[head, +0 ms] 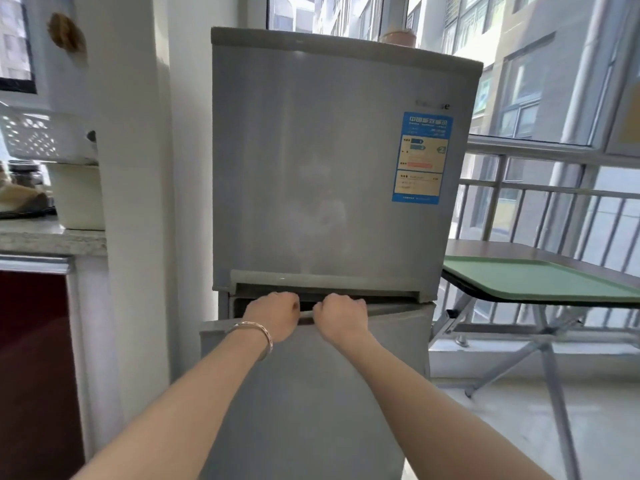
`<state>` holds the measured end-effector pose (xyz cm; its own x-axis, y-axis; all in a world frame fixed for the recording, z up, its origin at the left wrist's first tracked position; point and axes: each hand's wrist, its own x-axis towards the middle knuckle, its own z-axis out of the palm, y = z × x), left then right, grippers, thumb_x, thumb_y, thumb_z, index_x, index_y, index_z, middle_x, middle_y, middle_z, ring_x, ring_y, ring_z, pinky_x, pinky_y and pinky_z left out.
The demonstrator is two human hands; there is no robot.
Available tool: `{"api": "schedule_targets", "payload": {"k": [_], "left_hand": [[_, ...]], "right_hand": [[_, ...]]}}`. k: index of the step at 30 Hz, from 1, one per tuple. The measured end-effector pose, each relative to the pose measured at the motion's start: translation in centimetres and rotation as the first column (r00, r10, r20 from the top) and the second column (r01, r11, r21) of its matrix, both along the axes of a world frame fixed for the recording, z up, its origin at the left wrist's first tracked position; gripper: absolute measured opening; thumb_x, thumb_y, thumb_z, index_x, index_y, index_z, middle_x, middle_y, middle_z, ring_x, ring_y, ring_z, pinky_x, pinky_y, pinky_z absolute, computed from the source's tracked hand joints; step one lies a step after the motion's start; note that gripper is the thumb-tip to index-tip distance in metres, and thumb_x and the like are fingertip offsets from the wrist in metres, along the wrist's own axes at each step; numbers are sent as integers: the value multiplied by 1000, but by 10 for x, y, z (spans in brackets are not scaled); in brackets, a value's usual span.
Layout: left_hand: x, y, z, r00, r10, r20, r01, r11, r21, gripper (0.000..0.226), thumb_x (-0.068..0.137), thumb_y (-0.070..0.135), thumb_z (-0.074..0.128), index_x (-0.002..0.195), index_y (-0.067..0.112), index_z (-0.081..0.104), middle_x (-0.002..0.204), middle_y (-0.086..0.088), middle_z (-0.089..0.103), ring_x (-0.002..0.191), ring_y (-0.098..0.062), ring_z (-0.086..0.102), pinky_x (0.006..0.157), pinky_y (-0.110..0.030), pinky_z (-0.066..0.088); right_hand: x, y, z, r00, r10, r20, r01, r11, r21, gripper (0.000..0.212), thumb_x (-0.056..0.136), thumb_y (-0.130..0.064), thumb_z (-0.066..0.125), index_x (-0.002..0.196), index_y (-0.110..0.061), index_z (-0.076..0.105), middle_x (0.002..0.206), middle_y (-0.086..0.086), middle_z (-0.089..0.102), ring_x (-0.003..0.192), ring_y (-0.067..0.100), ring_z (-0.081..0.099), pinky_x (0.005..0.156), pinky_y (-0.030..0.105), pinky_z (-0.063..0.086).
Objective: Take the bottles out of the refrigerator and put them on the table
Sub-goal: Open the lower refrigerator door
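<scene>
A grey two-door refrigerator (322, 161) stands straight ahead, with a blue label on its upper door. My left hand (273, 315), with a bracelet on the wrist, and my right hand (341, 315) both grip the top edge of the lower door (304, 393). That lower door stands slightly ajar, its left side swung out toward me. No bottles show; the inside is hidden. The folding table (491, 249) stands to the right of the refrigerator.
A green tray (540, 277) lies on the table. Behind the table run a metal railing (540, 202) and windows. A kitchen counter (48, 239) with a white basket and containers is at the left, past a white pillar (131, 202).
</scene>
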<state>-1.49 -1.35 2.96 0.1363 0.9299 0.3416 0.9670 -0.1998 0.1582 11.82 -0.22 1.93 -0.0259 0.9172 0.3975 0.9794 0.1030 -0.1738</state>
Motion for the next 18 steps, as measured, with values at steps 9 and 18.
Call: {"api": "schedule_targets", "payload": {"k": [9,18], "left_hand": [[77,-6,-4,936,-345,75,353,902,-248,46,100,22,44,146,22,42,150,-2,46,136,-23,45,112,-31,35],[209,-25,-18,811,-579,81,581,783,-223,49,98,17,40,147,23,38,155,-9,31,142,-28,35,113,-44,33]], "right_hand": [[66,-45,3,925,-378,44,374,881,-290,74,89,-49,49,147,-7,31,152,16,34,140,35,30,108,56,29],[152,-100,9,910,-308,278,413,731,-544,73,102,-23,36,155,-10,-13,166,10,-11,152,34,-9,117,67,5]]}}
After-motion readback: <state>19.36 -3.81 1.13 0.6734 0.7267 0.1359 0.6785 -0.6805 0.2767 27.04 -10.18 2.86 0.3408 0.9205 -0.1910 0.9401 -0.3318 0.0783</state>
